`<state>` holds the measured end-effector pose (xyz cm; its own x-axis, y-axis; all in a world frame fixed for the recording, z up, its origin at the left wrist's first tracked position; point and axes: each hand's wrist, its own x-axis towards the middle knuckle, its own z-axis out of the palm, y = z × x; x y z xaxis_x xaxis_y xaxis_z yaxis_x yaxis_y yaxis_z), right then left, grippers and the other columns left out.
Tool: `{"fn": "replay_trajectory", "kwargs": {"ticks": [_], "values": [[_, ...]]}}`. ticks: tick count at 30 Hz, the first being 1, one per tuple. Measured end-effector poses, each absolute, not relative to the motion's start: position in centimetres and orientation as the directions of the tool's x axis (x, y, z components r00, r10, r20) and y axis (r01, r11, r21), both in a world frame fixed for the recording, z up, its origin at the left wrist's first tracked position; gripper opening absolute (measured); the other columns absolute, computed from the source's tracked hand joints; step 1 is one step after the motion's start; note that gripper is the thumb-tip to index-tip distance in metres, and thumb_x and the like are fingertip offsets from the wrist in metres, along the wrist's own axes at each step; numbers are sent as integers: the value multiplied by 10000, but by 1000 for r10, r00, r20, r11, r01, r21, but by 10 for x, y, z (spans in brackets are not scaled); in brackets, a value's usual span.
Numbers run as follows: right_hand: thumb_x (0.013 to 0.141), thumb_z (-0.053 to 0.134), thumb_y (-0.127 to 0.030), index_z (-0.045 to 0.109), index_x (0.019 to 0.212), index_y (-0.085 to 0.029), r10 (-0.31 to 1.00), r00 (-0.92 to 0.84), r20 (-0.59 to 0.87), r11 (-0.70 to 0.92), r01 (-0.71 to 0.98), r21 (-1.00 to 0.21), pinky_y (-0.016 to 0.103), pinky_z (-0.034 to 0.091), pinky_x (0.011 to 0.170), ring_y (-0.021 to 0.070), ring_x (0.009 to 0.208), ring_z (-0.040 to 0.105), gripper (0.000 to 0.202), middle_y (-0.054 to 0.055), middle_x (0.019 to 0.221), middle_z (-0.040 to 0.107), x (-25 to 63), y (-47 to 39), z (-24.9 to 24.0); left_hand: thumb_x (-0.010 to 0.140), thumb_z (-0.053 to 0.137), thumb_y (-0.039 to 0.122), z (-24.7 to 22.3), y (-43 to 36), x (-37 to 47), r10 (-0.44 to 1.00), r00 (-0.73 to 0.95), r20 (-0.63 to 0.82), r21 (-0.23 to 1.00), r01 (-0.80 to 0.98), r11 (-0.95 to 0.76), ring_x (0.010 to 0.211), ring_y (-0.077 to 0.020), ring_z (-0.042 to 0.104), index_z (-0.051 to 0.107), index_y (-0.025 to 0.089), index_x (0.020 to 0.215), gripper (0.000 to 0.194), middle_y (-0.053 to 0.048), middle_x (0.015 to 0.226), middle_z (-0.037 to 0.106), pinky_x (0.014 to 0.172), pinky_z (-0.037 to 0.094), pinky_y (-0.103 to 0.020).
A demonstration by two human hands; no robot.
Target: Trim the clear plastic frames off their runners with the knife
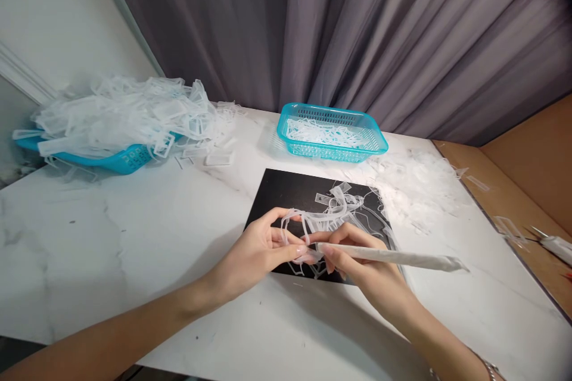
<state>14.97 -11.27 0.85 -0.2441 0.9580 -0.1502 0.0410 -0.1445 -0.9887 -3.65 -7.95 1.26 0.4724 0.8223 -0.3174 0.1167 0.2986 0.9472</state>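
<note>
My left hand (pixel 263 244) is closed on a translucent plastic strip (pixel 308 217) that loops up between its fingers. In my right hand (pixel 357 253) is a slim white wrapped tool (pixel 402 257), held like a pen, its tip meeting the plastic by my left fingertips. The kind of tool cannot be made out, as its working end is mostly hidden by the fingers. Both hands are above a black mat (pixel 277 190). Curled clear plastic scraps (pixel 344 202) lie on the mat beyond my hands.
A blue basket (pixel 333 152) at the back holds thin white pieces. To the left, another blue basket (pixel 120 162) is heaped with translucent plastic frames (pixel 129 113). Loose scraps (pixel 415 187) are piled at the right. A pointed tool (pixel 554 244) lies on the brown surface.
</note>
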Motion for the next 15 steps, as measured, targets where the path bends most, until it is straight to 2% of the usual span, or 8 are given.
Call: {"fn": "replay_trajectory", "kwargs": {"ticks": [3,8,12,15], "values": [[852,573,-274,498,662,-193,959,-233,-163,-171,-17,-985,249,442,601,154,800,609,220,42,919,658,150,-113,5,795,608,246,10,-79,-37,824,472,-314,947,96,306,834,-191,664,396,184,1176,440,-20,786,697,819,478,-346],[850,580,-277,493,655,-198,964,-226,-143,-157,-45,-986,235,418,567,156,779,599,228,11,756,631,149,-113,0,797,610,246,8,-80,-37,827,468,-312,947,76,313,821,-189,671,404,199,1161,420,-3,787,679,809,483,-338],[853,566,-286,501,658,-190,974,-192,-121,-115,40,-993,247,396,549,131,693,559,227,35,925,649,149,-115,0,800,599,250,9,-80,-35,839,441,-319,947,114,300,812,-195,679,429,194,1122,368,11,739,663,789,493,-321],[850,559,-297,501,659,-190,984,-155,-87,-68,119,-990,257,368,520,102,576,477,226,39,950,652,148,-116,1,790,607,261,9,-80,-33,853,424,-305,952,143,270,763,-189,685,456,197,1067,322,39,686,630,765,501,-308]]}}
